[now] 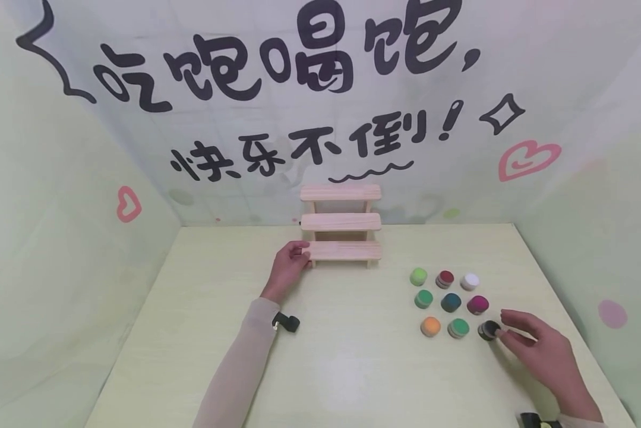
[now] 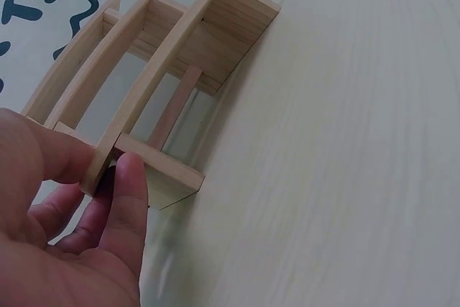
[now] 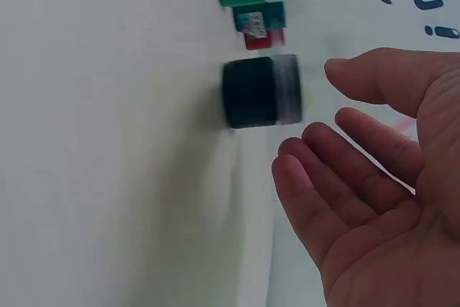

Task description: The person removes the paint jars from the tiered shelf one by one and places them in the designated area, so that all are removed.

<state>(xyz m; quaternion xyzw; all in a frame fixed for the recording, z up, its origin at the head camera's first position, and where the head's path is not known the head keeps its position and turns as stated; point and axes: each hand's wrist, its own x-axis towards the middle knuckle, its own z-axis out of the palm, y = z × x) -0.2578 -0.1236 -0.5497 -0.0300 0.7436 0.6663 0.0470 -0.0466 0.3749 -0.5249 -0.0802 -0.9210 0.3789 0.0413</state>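
A small three-step wooden stand (image 1: 341,222) is against the back wall. My left hand (image 1: 287,270) pinches the left end of its lowest step between thumb and fingers, as the left wrist view (image 2: 65,206) also shows. To the right lie small paint jars in three rows. Nearest my right hand (image 1: 545,351) is the black-lidded jar (image 1: 489,330) at the front right corner of the group. In the right wrist view the thumb and fingers (image 3: 316,177) are spread apart, and the black jar (image 3: 251,92) sits just beyond the fingertips, not gripped.
Other jars include an orange one (image 1: 430,326), green ones (image 1: 458,328), a dark teal one (image 1: 451,302), a magenta one (image 1: 477,305), a dark red one (image 1: 445,279) and a white one (image 1: 470,281). Cloth walls with printed writing enclose the pale wooden table (image 1: 341,368).
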